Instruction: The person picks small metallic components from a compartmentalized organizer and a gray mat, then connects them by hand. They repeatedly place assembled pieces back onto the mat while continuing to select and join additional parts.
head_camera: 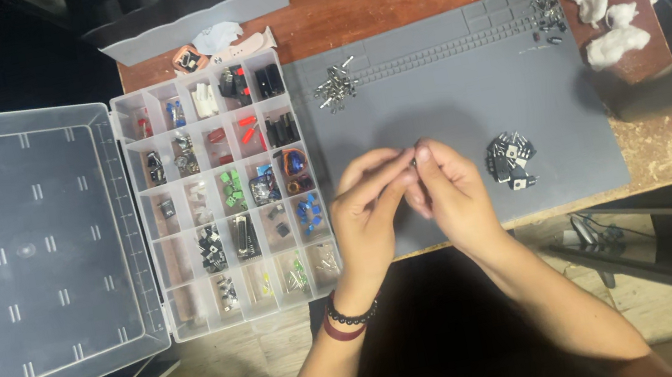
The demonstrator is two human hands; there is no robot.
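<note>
Tiny part pinched between left hand (368, 210) and right hand (452, 195): too small to identify. Organiser box (146, 249) compartment contents: indistinct. Open lid (18, 263): cut off at left edge.

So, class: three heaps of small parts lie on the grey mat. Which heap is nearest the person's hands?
The black heap, just beside the right hand. The silvery heap and the corner heap lie along the mat's far edge.

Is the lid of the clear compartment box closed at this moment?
No, the lid lies folded flat open to the left of the compartment box, whose small parts show uncovered.
</note>
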